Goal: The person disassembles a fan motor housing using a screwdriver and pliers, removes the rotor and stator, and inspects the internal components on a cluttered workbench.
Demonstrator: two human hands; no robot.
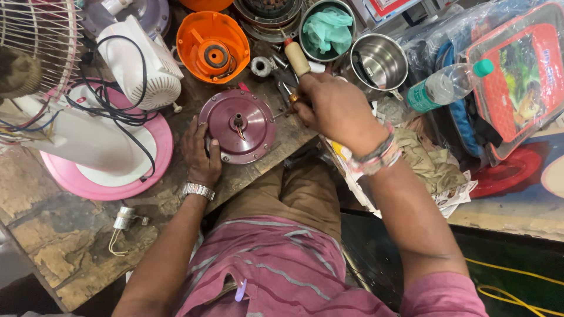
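A single head-worn camera looks steeply down, close over a cluttered wooden workbench [76, 246], taking in the wearer's lap and both forearms.

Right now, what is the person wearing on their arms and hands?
The left hand has a shiny silver metal watch band around its wrist. The right hand has a bundle of pink, white and dark thread bands around its wrist. Both forearms are bare. A short pink sleeve shows at the right upper arm, from a pink shirt with grey stripes.
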